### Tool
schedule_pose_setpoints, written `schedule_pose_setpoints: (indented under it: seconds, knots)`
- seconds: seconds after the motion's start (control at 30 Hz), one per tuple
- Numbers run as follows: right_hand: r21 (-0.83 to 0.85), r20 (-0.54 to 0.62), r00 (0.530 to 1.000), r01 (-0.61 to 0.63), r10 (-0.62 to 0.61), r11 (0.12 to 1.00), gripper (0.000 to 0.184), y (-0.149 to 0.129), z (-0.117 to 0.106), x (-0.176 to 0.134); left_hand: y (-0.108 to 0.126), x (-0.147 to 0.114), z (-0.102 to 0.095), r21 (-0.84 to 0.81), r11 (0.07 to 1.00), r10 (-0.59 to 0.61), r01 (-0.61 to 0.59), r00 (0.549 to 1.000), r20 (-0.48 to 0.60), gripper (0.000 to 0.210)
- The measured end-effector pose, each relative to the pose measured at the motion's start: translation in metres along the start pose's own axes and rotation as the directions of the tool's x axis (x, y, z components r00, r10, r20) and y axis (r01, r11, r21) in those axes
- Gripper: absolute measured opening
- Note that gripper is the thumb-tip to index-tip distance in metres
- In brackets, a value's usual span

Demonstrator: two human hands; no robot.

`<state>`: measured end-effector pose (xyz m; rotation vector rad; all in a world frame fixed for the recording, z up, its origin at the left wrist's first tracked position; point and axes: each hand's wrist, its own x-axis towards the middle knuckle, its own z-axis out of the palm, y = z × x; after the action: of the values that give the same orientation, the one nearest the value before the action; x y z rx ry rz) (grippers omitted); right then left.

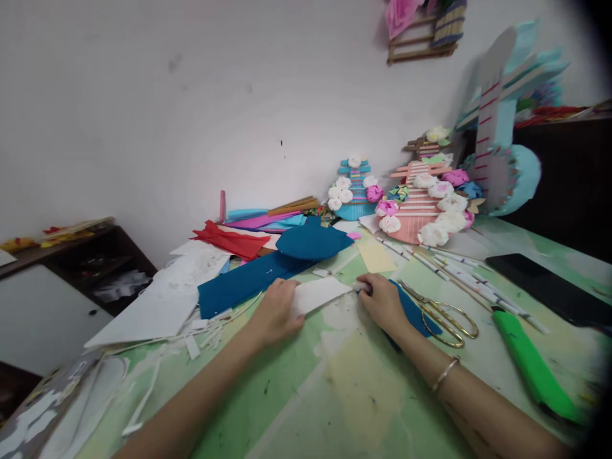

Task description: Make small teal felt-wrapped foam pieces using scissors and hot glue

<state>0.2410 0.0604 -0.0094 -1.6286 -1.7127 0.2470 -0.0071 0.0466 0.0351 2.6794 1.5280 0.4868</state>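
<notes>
Paper point(321, 295) is spanning twelve o'clock, left hand point(277, 307) pinching it, right hand point(384, 301) curling, grip unclear. Positioning is seemingly needing steadiness.

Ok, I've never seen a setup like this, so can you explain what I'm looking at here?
There's no machine, just a person, seen through a camera worn on their head that looks forward and down. The bare left hand holds a flat, tapering white piece, perhaps paper or foam. The bare right hand is at its narrow end; the exact grip is hard to tell. On the green-and-white patterned tabletop lie a long dark blue strip, gold-coloured metal scissors and a long bright green tool. Towards the white wall stands a flower-trimmed pink lute-shaped ornament.
</notes>
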Motion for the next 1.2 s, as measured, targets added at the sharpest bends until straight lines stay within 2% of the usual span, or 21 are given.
schedule_pose_setpoints:
  seconds: [0.03, 0.07, 0.13, 0.23, 0.3, 0.33, 0.4, 0.47, 0.53, 0.57, 0.63, 0.7, 0.8, 0.9, 1.07, 1.2]
  knots:
    - [0.034, -0.013, 1.000, -0.025, 0.026, 0.999, 0.028, 0.000, 0.000, 0.001, -0.009, -0.004, -0.009, 0.022, 0.999, 0.042, -0.043, 0.998, 0.036, 0.040]
    - [0.068, -0.027, 0.998, -0.051, 0.053, 0.996, 0.027, 0.001, -0.001, 0.002, -0.018, -0.008, -0.018, 0.039, 0.999, 0.025, -0.028, 0.996, 0.082, 0.035]
    - [0.139, -0.056, 0.993, -0.099, 0.107, 0.985, 0.027, 0.001, -0.001, 0.002, -0.040, -0.016, -0.034, 0.101, 0.986, -0.143, 0.131, 0.982, 0.122, 0.023]
    - [0.254, -0.074, 0.982, -0.147, 0.171, 0.956, 0.030, 0.003, 0.001, 0.001, -0.075, -0.031, -0.050, 0.164, 0.965, -0.227, 0.206, 0.967, 0.119, 0.018]
    - [0.338, -0.064, 0.975, -0.177, 0.210, 0.924, 0.032, 0.005, 0.003, 0.001, -0.096, -0.040, -0.056, 0.159, 0.960, -0.256, 0.229, 0.950, 0.179, 0.017]
    - [0.381, -0.054, 0.972, -0.192, 0.229, 0.904, 0.033, 0.006, 0.005, 0.002, -0.104, -0.044, -0.059, 0.210, 0.942, -0.300, 0.262, 0.938, 0.176, 0.015]
    - [0.465, -0.026, 0.964, -0.223, 0.265, 0.857, 0.037, 0.008, 0.007, 0.003, -0.116, -0.048, -0.062, 0.308, 0.895, -0.364, 0.321, 0.927, 0.093, 0.016]
    - [0.528, 0.002, 0.954, -0.255, 0.300, 0.810, 0.039, 0.008, 0.009, 0.004, -0.117, -0.045, -0.061, 0.366, 0.871, -0.332, 0.326, 0.942, -0.048, 0.025]
    - [0.567, 0.020, 0.942, -0.287, 0.335, 0.772, 0.040, 0.008, 0.009, 0.005, -0.108, -0.033, -0.055, 0.364, 0.889, -0.231, 0.278, 0.959, -0.167, 0.030]
    - [0.581, 0.022, 0.935, -0.299, 0.353, 0.757, 0.040, 0.007, 0.008, 0.006, -0.099, -0.023, -0.050, 0.316, 0.924, -0.170, 0.215, 0.972, -0.162, 0.028]
    - [0.600, 0.010, 0.925, -0.310, 0.381, 0.737, 0.039, 0.006, 0.006, 0.006, -0.077, 0.001, -0.035, 0.137, 0.986, -0.082, 0.094, 0.992, -0.094, 0.023]
    - [0.610, -0.025, 0.918, -0.300, 0.397, 0.733, 0.037, 0.006, 0.002, 0.007, -0.054, 0.030, -0.015, -0.018, 1.000, 0.007, -0.006, 0.998, 0.057, 0.020]
    - [0.606, -0.079, 0.916, -0.268, 0.392, 0.749, 0.035, 0.007, -0.003, 0.007, -0.024, 0.068, 0.015, -0.049, 0.993, 0.116, -0.111, 0.986, 0.117, 0.026]
    - [0.596, -0.098, 0.924, -0.243, 0.370, 0.765, 0.036, 0.007, -0.003, 0.006, -0.008, 0.092, 0.037, -0.025, 0.991, 0.136, -0.134, 0.981, 0.141, 0.033]
    - [0.578, -0.081, 0.946, -0.212, 0.314, 0.788, 0.031, 0.004, 0.000, 0.004, 0.007, 0.098, 0.049, 0.027, 0.997, 0.069, -0.075, 0.984, 0.162, 0.025]
    - [0.574, -0.061, 0.953, -0.209, 0.296, 0.792, 0.032, 0.005, 0.001, 0.005, 0.031, 0.073, 0.040, -0.017, 0.999, 0.052, -0.050, 0.986, 0.157, 0.020]
